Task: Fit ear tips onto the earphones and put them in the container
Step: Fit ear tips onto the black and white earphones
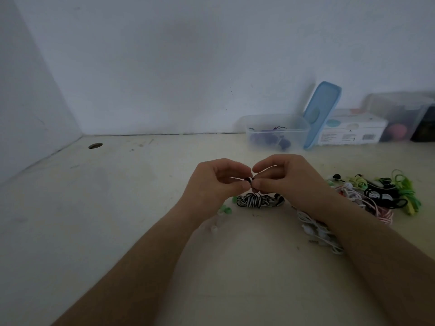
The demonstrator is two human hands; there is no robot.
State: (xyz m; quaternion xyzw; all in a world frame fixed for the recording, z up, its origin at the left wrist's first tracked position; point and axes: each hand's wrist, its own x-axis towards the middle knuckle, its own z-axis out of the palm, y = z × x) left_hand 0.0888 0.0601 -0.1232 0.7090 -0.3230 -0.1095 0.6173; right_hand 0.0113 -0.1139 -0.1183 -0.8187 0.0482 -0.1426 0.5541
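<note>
Centrally: left hand [219, 182] and right hand [282, 182], both pinching one small black-and-white earbud [249, 180] above the coiled striped cable [256, 201] on the pale bench [117, 208]. Clear plastic container [299, 137], upper right of frame, well apart.

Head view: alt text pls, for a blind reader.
The left hand and right hand pinch a black-and-white earbud above its striped coiled cable on a pale table. Tangled colourful earphones lie to the right; an open clear container with a blue lid leaning beside it stands behind.

2 hands: left hand [216, 182], right hand [284, 180]. 1 open tub [277, 137], 1 blue lid [322, 109], 1 set of stripy earphones [254, 201].
</note>
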